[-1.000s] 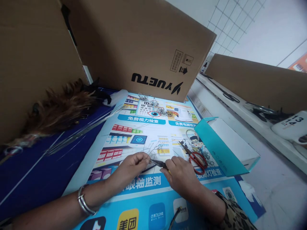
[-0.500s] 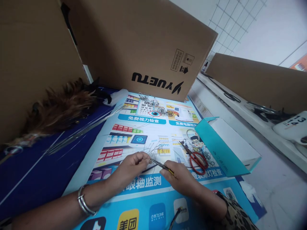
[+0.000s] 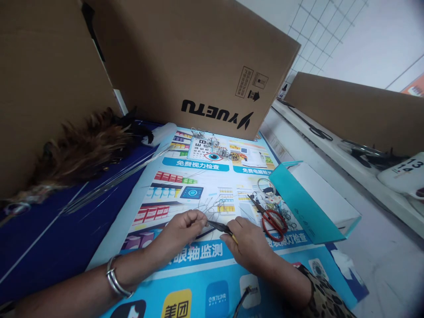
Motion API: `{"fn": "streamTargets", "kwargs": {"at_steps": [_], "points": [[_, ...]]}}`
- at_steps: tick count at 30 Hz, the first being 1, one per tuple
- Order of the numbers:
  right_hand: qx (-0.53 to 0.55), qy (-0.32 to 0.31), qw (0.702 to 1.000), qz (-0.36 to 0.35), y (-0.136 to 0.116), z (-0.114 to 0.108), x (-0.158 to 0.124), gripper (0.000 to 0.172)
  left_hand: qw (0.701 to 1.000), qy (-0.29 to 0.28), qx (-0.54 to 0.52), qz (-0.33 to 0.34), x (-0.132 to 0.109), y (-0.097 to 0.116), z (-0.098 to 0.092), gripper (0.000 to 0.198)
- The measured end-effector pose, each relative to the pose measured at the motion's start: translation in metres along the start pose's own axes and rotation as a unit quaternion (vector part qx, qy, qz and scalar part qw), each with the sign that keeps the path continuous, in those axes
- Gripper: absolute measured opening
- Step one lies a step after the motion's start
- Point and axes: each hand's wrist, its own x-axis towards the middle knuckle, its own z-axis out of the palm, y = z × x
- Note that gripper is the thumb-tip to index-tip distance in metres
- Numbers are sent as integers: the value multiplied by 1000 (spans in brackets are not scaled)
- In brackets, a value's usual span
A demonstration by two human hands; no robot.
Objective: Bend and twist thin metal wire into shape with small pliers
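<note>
My left hand (image 3: 188,224), a silver bangle on its wrist, is closed in a pinch on thin wire (image 3: 217,206) whose loose strands fan out past the fingertips. In my right hand (image 3: 250,242) is a pair of pliers (image 3: 218,226) with dark slim jaws and yellow on the handle. The jaw tips meet the wire right at my left fingertips. What exactly lies between the jaws is too small to tell. Red-handled scissors (image 3: 273,224) lie just right of my right hand, blades pointing up and left.
Small wire bundles (image 3: 222,152) sit at the back of the printed sheet (image 3: 198,187). An open teal box (image 3: 309,210) stands at right, wire rings (image 3: 291,221) beside it. Brown feathers (image 3: 82,150) and long straight wires (image 3: 109,181) lie left. A large cardboard box (image 3: 198,57) blocks the back.
The pliers have turned slightly in my right hand, so their jaws show broader. My right hand has rolled a little, while my left hand stays in place.
</note>
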Motion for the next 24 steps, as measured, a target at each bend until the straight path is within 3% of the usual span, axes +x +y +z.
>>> {"fn": "streamTargets", "kwargs": {"at_steps": [24], "points": [[-46, -10, 999, 5, -2, 8, 0, 22, 1000, -11, 5, 3, 0, 0, -1, 24]]}}
